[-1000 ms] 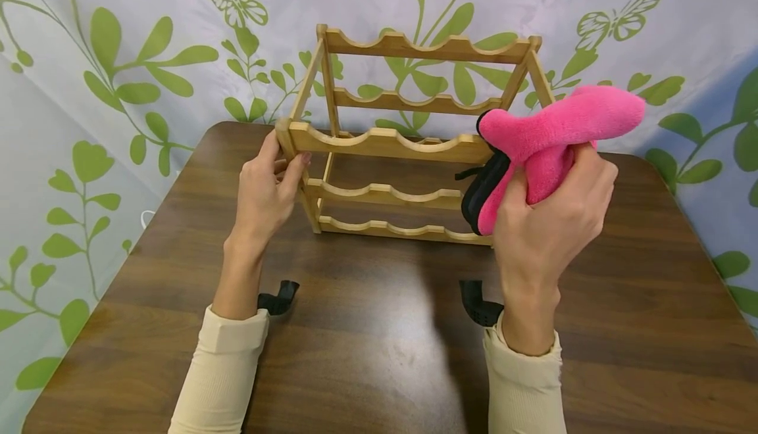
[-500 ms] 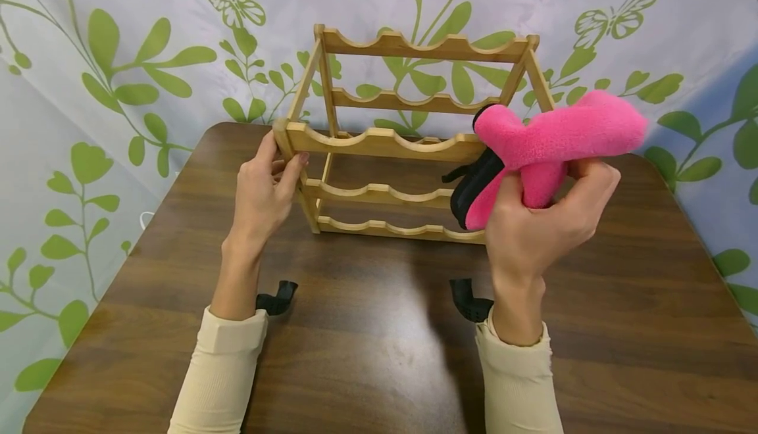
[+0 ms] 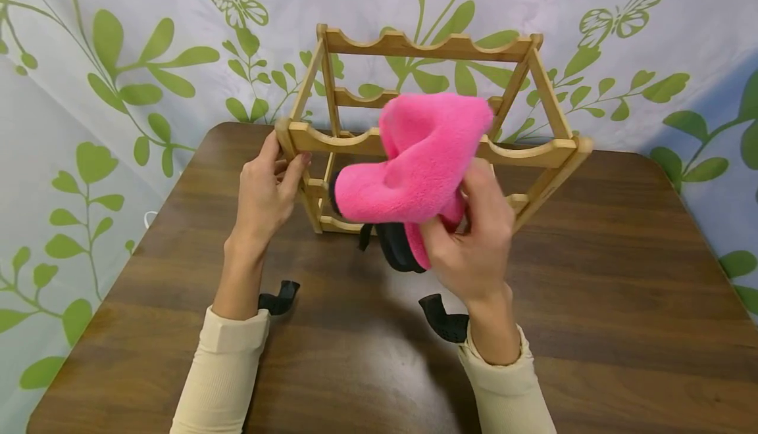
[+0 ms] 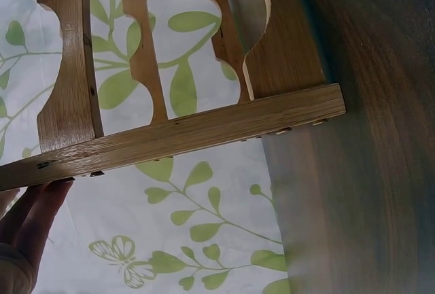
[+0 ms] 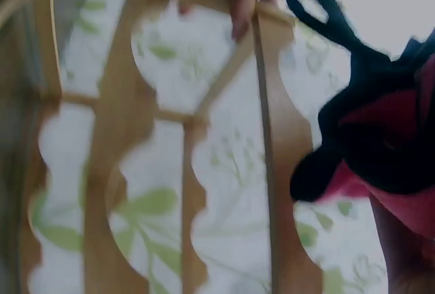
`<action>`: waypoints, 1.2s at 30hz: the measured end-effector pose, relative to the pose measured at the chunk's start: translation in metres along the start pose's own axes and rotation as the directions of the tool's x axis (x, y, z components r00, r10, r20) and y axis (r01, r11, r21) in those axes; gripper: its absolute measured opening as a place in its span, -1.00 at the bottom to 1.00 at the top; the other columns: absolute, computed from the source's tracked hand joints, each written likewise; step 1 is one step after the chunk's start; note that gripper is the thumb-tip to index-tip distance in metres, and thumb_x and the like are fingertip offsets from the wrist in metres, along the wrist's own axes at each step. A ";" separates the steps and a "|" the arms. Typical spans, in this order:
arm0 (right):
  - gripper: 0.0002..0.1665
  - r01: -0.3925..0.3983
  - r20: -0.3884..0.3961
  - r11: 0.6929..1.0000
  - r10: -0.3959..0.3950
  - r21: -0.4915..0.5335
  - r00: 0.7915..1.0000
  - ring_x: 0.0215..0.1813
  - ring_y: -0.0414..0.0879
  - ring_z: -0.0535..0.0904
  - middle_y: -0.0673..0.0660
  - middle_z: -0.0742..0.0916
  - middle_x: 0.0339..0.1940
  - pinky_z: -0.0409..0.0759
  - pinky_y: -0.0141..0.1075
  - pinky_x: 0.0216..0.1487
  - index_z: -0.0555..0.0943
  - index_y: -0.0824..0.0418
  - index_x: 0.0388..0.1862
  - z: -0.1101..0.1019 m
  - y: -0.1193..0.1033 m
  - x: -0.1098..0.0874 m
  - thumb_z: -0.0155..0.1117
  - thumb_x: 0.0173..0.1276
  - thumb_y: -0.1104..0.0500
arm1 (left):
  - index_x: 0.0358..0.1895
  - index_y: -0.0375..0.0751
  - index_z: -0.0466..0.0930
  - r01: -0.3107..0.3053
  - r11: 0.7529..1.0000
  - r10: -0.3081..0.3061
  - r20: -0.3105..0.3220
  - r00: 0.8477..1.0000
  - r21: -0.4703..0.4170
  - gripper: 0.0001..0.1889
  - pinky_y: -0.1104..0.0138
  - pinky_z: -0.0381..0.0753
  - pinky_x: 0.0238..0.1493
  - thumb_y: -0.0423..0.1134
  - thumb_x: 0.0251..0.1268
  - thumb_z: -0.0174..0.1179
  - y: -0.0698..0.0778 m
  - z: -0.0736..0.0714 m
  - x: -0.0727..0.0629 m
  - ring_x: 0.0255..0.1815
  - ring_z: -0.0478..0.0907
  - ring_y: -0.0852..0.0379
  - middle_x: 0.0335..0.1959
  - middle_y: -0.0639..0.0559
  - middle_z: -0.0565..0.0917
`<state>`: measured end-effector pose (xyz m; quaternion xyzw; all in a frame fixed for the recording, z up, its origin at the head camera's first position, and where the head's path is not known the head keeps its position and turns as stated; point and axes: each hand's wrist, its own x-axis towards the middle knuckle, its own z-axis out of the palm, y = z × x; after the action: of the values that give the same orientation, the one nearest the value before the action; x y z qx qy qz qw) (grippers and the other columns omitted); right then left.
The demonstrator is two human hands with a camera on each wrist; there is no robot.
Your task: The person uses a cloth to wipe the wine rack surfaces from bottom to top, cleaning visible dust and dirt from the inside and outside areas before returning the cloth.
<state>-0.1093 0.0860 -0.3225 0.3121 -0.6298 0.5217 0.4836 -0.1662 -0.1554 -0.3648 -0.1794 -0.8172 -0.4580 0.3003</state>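
Observation:
A light wooden wine rack [image 3: 535, 155] with scalloped rails stands on the table. At its front left upper corner, my left hand [image 3: 263, 187] grips the post between thumb and fingers; those fingers [image 4: 37, 223] show behind the post in the left wrist view. My right hand [image 3: 482, 240] holds a bunched pink plush cloth [image 3: 426, 164] with black edging, raised before the front upper rail and covering the rail's middle in the head view. A black loop [image 5: 326, 19] hangs from the cloth in the right wrist view.
The brown wooden table [image 3: 622, 289] extends around the rack. Close behind it hangs a white curtain [image 3: 177, 0] with green leaves and butterflies. A black curved wrist mount sticks out by each cuff, such as the right mount [image 3: 444, 321].
My right hand has swept left with the pink cloth, from the rack's right front corner to its middle, uncovering that corner. The left hand keeps its grip on the post.

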 end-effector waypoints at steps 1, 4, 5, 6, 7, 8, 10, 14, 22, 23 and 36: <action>-0.78 -0.006 0.064 1.000 0.004 0.026 0.998 -0.31 0.05 0.46 0.29 0.65 -0.29 0.42 -0.34 -0.22 0.57 0.48 -0.18 0.002 0.000 -0.003 0.23 0.20 0.38 | 0.12 -0.49 0.45 -0.002 1.000 0.002 -0.001 1.000 -0.003 -0.67 0.02 0.72 -0.27 -0.36 0.42 0.19 0.000 0.000 0.000 -0.17 0.70 -0.24 -0.13 -0.28 0.68; -0.77 -0.046 0.184 0.998 0.037 0.047 0.982 -0.25 0.04 0.54 0.26 0.68 -0.23 0.50 -0.30 -0.15 0.59 0.45 -0.13 0.006 0.004 -0.008 0.20 0.21 0.41 | 0.12 -0.50 0.45 -0.010 1.000 0.010 -0.002 1.000 -0.006 -0.67 0.01 0.72 -0.26 -0.37 0.40 0.21 -0.001 0.000 0.001 -0.18 0.70 -0.23 -0.12 -0.28 0.68; -0.77 -0.061 0.201 0.998 0.054 0.033 0.978 -0.25 0.03 0.54 0.26 0.68 -0.22 0.51 -0.30 -0.14 0.59 0.44 -0.13 0.007 0.006 -0.010 0.19 0.21 0.41 | 0.12 -0.50 0.45 -0.013 1.000 0.013 -0.001 1.000 -0.008 -0.66 0.01 0.72 -0.25 -0.37 0.40 0.21 -0.001 0.000 0.001 -0.17 0.70 -0.22 -0.12 -0.28 0.68; -0.75 -0.077 0.206 0.997 0.073 0.007 0.976 -0.23 0.04 0.56 0.26 0.69 -0.20 0.53 -0.29 -0.12 0.60 0.44 -0.12 0.007 0.009 -0.011 0.19 0.21 0.42 | 0.12 -0.50 0.45 -0.014 1.000 0.014 0.000 1.000 -0.008 -0.66 0.02 0.72 -0.25 -0.37 0.40 0.21 -0.001 0.000 0.001 -0.17 0.70 -0.21 -0.12 -0.28 0.68; -0.75 -0.091 0.200 0.996 0.094 -0.025 0.975 -0.22 0.04 0.57 0.26 0.69 -0.19 0.54 -0.27 -0.10 0.60 0.43 -0.11 0.008 0.011 -0.012 0.19 0.21 0.42 | 0.13 -0.49 0.45 -0.014 1.000 0.014 0.003 1.000 -0.007 -0.66 0.02 0.72 -0.24 -0.36 0.41 0.20 0.000 0.000 0.001 -0.17 0.70 -0.21 -0.11 -0.28 0.68; -0.75 -0.104 0.184 0.992 0.115 -0.065 0.976 -0.21 0.04 0.57 0.26 0.70 -0.19 0.54 -0.26 -0.09 0.61 0.43 -0.11 0.008 0.014 -0.013 0.19 0.21 0.42 | 0.14 -0.49 0.45 -0.015 1.000 0.015 0.007 1.000 -0.006 -0.66 0.03 0.72 -0.24 -0.36 0.41 0.19 0.000 0.000 0.001 -0.16 0.70 -0.20 -0.11 -0.28 0.68; -0.76 -0.132 0.138 0.980 0.153 -0.148 0.979 -0.20 0.06 0.57 0.26 0.69 -0.21 0.53 -0.22 -0.10 0.61 0.42 -0.12 0.006 0.019 -0.014 0.20 0.21 0.42 | 0.16 -0.49 0.44 -0.018 1.000 0.018 0.014 1.000 -0.001 -0.66 0.04 0.72 -0.23 -0.35 0.43 0.17 0.000 0.000 0.001 -0.15 0.70 -0.20 -0.11 -0.28 0.68; -0.75 -0.179 0.070 0.942 0.207 -0.283 0.976 -0.17 0.09 0.58 0.26 0.69 -0.21 0.52 -0.13 -0.14 0.62 0.40 -0.10 0.000 0.024 -0.012 0.25 0.22 0.37 | 0.17 -0.49 0.43 -0.028 1.000 0.028 0.023 0.999 0.004 -0.65 0.07 0.72 -0.23 -0.34 0.46 0.15 0.001 0.000 0.002 -0.16 0.71 -0.18 -0.13 -0.28 0.67; -0.70 -0.226 0.059 0.870 0.279 -0.439 0.958 -0.11 0.08 0.58 0.28 0.67 -0.18 0.55 -0.02 -0.18 0.60 0.40 -0.07 -0.007 0.021 -0.010 0.31 0.20 0.33 | 0.15 -0.49 0.43 0.000 1.000 0.000 0.025 1.000 -0.013 -0.66 0.04 0.72 -0.25 -0.33 0.46 0.15 -0.001 -0.001 0.000 -0.17 0.71 -0.19 -0.12 -0.27 0.67; -0.70 -0.234 0.060 0.861 0.291 -0.452 0.955 -0.11 0.08 0.58 0.28 0.66 -0.17 0.55 -0.01 -0.18 0.60 0.40 -0.07 -0.009 0.020 -0.010 0.31 0.20 0.34 | 0.15 -0.49 0.43 0.001 1.000 -0.001 0.025 1.000 -0.014 -0.66 0.04 0.72 -0.25 -0.33 0.46 0.15 -0.001 -0.001 0.000 -0.17 0.71 -0.19 -0.12 -0.27 0.67; -0.69 -0.298 0.093 0.757 0.426 -0.581 0.900 -0.03 0.11 0.56 0.30 0.66 -0.11 0.51 0.11 -0.10 0.61 0.39 -0.06 -0.042 0.014 0.004 0.24 0.18 0.43 | 0.15 -0.48 0.45 0.004 1.000 -0.003 0.022 1.000 -0.014 -0.66 0.05 0.72 -0.25 -0.34 0.44 0.17 -0.001 -0.001 0.000 -0.17 0.71 -0.18 -0.12 -0.26 0.68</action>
<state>-0.1115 0.1302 -0.3244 0.0858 -0.8512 0.3630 0.3693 -0.1663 -0.1571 -0.3647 -0.1852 -0.8175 -0.4624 0.2891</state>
